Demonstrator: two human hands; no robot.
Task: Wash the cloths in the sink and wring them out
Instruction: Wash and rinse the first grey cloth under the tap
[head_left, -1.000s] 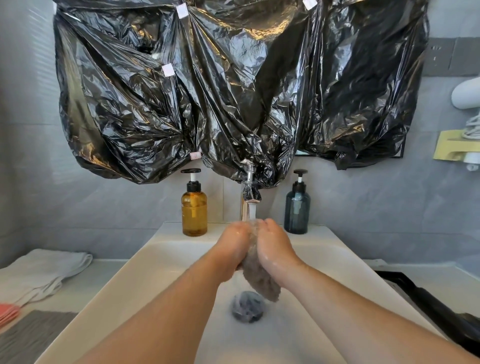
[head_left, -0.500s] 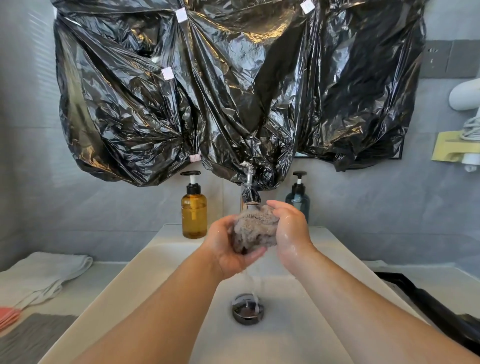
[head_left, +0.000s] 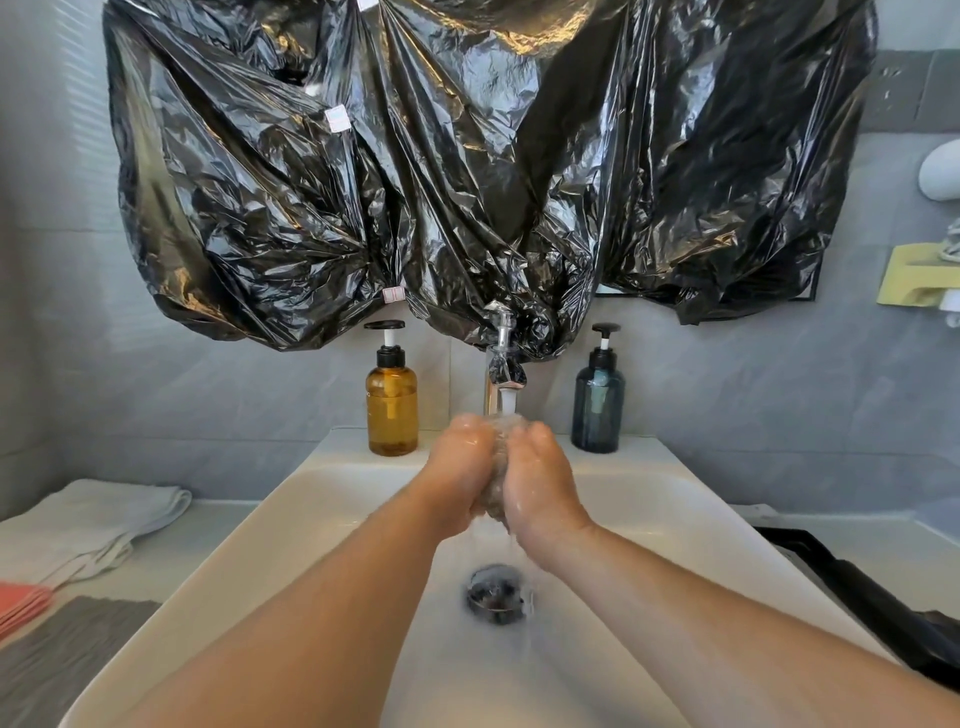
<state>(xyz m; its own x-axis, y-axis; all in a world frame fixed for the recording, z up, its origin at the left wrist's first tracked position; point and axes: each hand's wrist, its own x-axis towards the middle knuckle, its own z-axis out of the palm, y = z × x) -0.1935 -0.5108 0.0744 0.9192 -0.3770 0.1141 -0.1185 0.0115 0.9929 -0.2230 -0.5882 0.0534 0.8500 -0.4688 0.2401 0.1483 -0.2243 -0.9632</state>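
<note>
White sink (head_left: 291, 499), tap (head_left: 503, 371) running: cloth (head_left: 497, 480) rinse.
I see left hand (head_left: 460, 478) and right hand (head_left: 540, 486) clenching it under the stream so runoff drains.

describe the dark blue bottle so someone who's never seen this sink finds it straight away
Find the white sink and the chrome tap at the middle of its back edge. The blue bottle stands on the ledge just right of the tap. Both bottles have black pumps, but this one is dark blue, while the amber bottle stands left of the tap.
</note>
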